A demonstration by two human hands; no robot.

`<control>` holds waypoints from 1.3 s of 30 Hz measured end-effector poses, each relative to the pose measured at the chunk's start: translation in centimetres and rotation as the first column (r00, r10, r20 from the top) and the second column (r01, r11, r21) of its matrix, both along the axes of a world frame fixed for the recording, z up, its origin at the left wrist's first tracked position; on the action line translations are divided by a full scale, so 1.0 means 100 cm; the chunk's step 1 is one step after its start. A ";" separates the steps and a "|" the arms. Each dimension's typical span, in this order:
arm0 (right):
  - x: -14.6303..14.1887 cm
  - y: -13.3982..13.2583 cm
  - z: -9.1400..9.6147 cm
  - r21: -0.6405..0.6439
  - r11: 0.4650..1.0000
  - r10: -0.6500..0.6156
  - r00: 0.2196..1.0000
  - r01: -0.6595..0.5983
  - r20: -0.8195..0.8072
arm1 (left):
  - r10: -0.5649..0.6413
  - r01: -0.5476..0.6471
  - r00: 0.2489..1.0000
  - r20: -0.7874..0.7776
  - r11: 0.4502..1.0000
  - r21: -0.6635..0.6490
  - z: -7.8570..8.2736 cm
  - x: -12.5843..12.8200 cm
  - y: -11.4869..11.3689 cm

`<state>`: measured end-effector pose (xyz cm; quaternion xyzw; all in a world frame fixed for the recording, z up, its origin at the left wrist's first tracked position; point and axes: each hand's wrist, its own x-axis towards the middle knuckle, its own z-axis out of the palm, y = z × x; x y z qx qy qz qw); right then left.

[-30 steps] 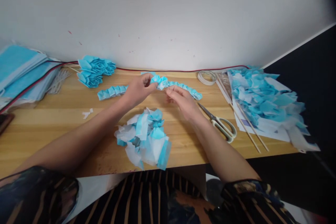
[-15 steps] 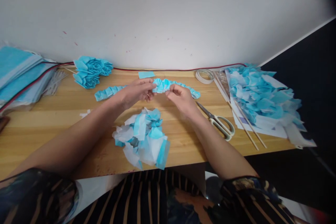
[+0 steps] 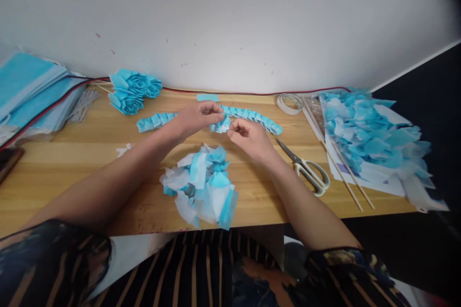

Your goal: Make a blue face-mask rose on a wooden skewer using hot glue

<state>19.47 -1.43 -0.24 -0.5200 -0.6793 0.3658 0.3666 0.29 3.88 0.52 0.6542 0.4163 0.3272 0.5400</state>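
Observation:
Between my hands is a small pleated piece of blue mask fabric with a whitish side showing. My left hand pinches its upper left part between thumb and fingers. At its right edge my right hand is closed in a pinch, the fingertips on the fabric. Behind them a curved row of blue pleated pieces lies on the wooden table; my left hand and forearm hide its middle. Nearer me sits a loose heap of blue and white fabric scraps. White-handled scissors lie right of my right hand.
Blue fabric roses and stacked blue masks are at the left. A tape roll, two thin sticks and a large pile of blue cut pieces occupy the right. A red-black cable runs along the wall.
The pleated piece between my hands has tilted and is more covered by my fingers. My left hand has shifted over its upper edge. The whole view has swung slightly left.

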 end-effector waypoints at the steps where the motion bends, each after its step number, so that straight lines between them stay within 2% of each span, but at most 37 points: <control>1: 0.000 0.000 0.000 0.000 1.000 -0.001 1.000 0.001 0.002 | 0.011 -0.010 1.000 0.009 1.000 -0.008 -0.001 0.000 0.000; 9: 0.006 0.004 -0.008 -0.010 1.000 0.010 1.000 -0.010 0.026 | 0.087 -0.086 0.996 0.009 0.991 -0.098 0.001 -0.003 0.002; 12: 0.008 0.005 -0.008 0.021 0.999 -0.035 0.998 0.034 0.051 | 0.137 -0.138 0.990 -0.011 0.987 -0.085 0.000 -0.003 0.004; 16: 0.004 -0.002 -0.004 0.243 0.958 -0.177 0.980 0.150 0.095 | 0.205 -0.206 0.978 -0.028 0.978 -0.039 -0.001 -0.002 0.003; 18: -0.001 -0.006 -0.003 0.365 0.920 -0.208 0.968 0.144 0.141 | 0.220 -0.221 0.974 -0.050 0.975 -0.011 -0.001 0.000 0.000; 20: -0.005 -0.008 -0.003 0.427 0.897 -0.221 0.954 0.116 0.203 | 0.221 -0.220 0.973 -0.069 0.975 0.033 0.000 0.002 -0.003; 24: -0.005 -0.006 -0.004 0.420 0.899 -0.240 0.940 0.122 0.241 | 0.195 -0.189 0.977 -0.084 0.979 0.076 -0.002 0.005 -0.005; 29: 0.011 0.002 -0.001 0.385 0.878 -0.328 0.943 0.286 0.049 | 0.156 -0.159 0.985 -0.076 0.987 -0.032 -0.009 0.005 -0.003; 33: 0.023 0.007 0.000 0.372 0.874 -0.339 0.941 0.314 0.003 | 0.144 -0.155 0.981 -0.132 0.986 -0.069 -0.015 0.004 -0.001; 36: 0.033 0.008 0.009 0.391 0.867 -0.344 0.939 0.310 0.017 | 0.129 -0.136 0.962 -0.240 0.991 -0.012 -0.019 0.002 0.000; 39: 0.051 0.001 0.030 0.448 0.838 -0.367 0.929 0.311 0.041 | 0.142 -0.076 0.924 -0.355 0.978 0.194 -0.025 0.000 0.002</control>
